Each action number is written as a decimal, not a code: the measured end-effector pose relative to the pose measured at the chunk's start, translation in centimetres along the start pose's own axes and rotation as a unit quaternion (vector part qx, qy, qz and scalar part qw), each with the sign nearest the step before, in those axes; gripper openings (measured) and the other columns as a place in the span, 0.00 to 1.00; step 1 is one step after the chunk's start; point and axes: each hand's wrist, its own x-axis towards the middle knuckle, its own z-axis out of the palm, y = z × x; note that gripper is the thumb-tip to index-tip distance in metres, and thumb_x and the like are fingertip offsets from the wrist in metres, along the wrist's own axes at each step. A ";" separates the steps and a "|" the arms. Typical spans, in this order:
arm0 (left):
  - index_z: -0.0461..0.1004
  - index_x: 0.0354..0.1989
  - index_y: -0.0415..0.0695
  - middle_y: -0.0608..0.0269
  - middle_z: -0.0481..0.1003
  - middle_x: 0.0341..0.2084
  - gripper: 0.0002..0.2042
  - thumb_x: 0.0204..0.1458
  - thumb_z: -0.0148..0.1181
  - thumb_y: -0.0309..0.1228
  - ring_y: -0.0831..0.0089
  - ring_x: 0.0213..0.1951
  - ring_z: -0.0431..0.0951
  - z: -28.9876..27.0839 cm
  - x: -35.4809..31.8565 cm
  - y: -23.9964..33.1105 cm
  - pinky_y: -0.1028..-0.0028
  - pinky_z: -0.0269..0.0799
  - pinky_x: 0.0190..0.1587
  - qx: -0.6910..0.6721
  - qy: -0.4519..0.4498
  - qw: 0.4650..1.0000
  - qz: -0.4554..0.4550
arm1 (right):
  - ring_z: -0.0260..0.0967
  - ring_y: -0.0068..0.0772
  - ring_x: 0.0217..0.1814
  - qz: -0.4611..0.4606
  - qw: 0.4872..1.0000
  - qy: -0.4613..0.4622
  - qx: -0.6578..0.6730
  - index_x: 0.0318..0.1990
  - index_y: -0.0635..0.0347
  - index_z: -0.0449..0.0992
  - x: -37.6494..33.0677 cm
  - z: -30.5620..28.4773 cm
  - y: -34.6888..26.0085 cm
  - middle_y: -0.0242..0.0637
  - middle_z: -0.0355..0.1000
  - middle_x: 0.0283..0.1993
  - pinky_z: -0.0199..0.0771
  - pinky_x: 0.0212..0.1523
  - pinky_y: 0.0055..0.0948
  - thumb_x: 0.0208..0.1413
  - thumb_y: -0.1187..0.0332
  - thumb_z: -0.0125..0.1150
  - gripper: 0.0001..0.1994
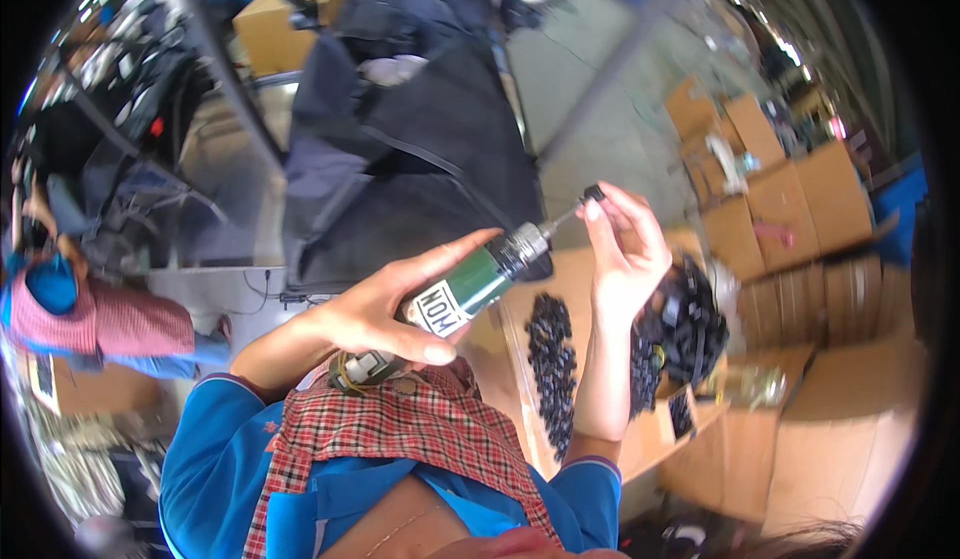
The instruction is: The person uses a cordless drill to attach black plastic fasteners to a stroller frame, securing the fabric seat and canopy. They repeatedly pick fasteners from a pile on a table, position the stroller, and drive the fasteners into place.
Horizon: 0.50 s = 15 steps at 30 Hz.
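My left hand (375,309) is wrapped round the body of a green and black electric screwdriver (483,277), which tilts up to the right. Its thin bit points toward my right hand (628,254). There, thumb and fingers pinch a small black part (593,194) at the tip of the bit. Whether the bit sits inside that part is too small to tell. Below my right hand, many small black parts (552,369) lie in a long heap on a tan worktop (505,359). Part of a second heap is hidden behind my right forearm.
Black fabric (430,139) spreads over a framed stand ahead, with grey poles (225,69) around it. Black items in a bag (695,324) lie right of the worktop. Open cardboard boxes (790,209) stack up at the right. A co-worker (100,314) is at far left.
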 end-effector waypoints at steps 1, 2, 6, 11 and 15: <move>0.38 0.72 0.46 0.61 0.70 0.27 0.57 0.37 0.75 0.30 0.77 0.25 0.72 -0.4 -0.9 0.6 0.77 0.69 0.25 -0.010 0.005 1.000 0.011 | 0.74 0.23 0.40 -0.029 0.999 -0.032 0.008 0.44 0.70 0.77 0.5 1.5 -0.5 0.36 0.73 0.41 0.75 0.45 0.19 0.52 0.86 0.61 0.12; 0.38 0.72 0.46 0.61 0.70 0.27 0.57 0.36 0.75 0.30 0.77 0.27 0.72 -0.8 -1.9 0.9 0.77 0.70 0.26 -0.018 0.017 0.999 0.022 | 0.74 0.25 0.41 -0.046 0.997 -0.059 -0.011 0.44 0.71 0.76 0.6 2.8 -0.3 0.40 0.73 0.43 0.75 0.45 0.20 0.52 0.87 0.60 0.12; 0.36 0.72 0.46 0.57 0.71 0.29 0.59 0.33 0.75 0.28 0.75 0.26 0.73 -3.7 -6.3 2.8 0.77 0.69 0.25 -0.072 0.022 0.993 0.091 | 0.74 0.34 0.47 -0.127 0.980 -0.149 0.042 0.48 0.74 0.74 1.8 9.7 -1.4 0.48 0.69 0.49 0.76 0.49 0.28 0.56 0.83 0.57 0.12; 0.37 0.72 0.44 0.53 0.70 0.30 0.59 0.31 0.74 0.27 0.73 0.23 0.73 -8.7 -13.5 5.2 0.75 0.67 0.23 -0.109 0.022 0.977 0.183 | 0.66 0.36 0.60 -0.038 0.951 -0.292 0.089 0.63 0.72 0.60 6.7 20.7 0.7 0.50 0.64 0.61 0.68 0.59 0.33 0.62 0.73 0.54 0.23; 0.34 0.72 0.43 0.47 0.70 0.32 0.62 0.27 0.73 0.24 0.68 0.21 0.74 -12.7 -16.4 6.2 0.74 0.69 0.20 -0.194 -0.028 0.948 0.252 | 0.69 0.43 0.59 0.047 0.932 -0.306 -0.188 0.63 0.71 0.61 13.4 28.6 12.3 0.60 0.65 0.60 0.71 0.54 0.33 0.56 0.50 0.62 0.36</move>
